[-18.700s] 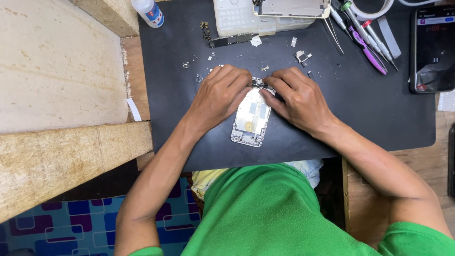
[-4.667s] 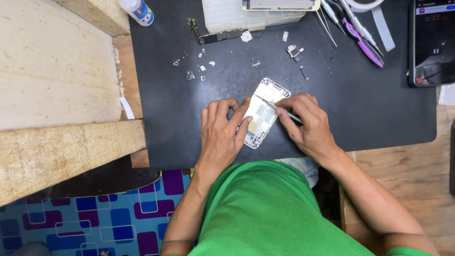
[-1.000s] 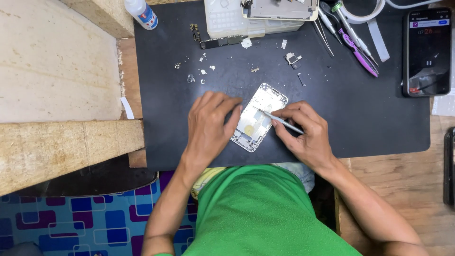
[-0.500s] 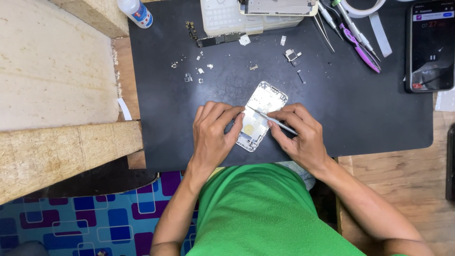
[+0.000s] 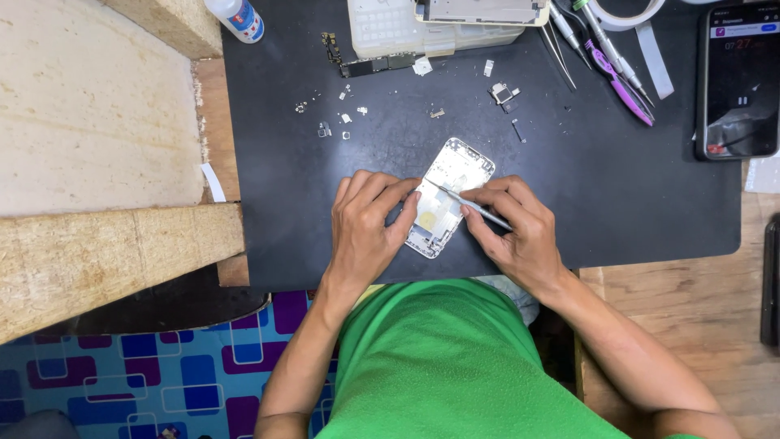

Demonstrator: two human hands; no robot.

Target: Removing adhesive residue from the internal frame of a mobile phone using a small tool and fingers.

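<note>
Black work mat (image 5: 617,203) over a wooden bench, seen from the head camera; pale particle-board slabs (image 5: 89,162) to the left, blue-and-purple patterned floor covering (image 5: 146,366) below.

Centre of mat: opened phone housing (image 5: 449,195), silver-white, lying flat and tilted with its upper end toward the right; a round yellowish part shows inside.

Left hand (image 5: 366,232): resting on the mat, fingers curled against the housing's left edge, steadying it.

Right hand (image 5: 516,236): closed in a pinch around a thin metal tool (image 5: 471,206); the tool's tip lies across the housing's middle.

Upper mat, loose items: small screws and metal brackets (image 5: 341,122) scattered above the housing; a small camera-like module (image 5: 503,93); a narrow circuit board (image 5: 366,63) just below a translucent plastic parts box (image 5: 422,28).

Top left edge: white bottle with a blue label (image 5: 237,18).

Top right: tweezers and a purple-handled tool (image 5: 621,81) in a cluster, beside a roll of white tape (image 5: 626,12).

Far right: a second phone (image 5: 741,81), screen lit, lying flat on the mat.

Foreground: the person's green shirt (image 5: 455,366).
</note>
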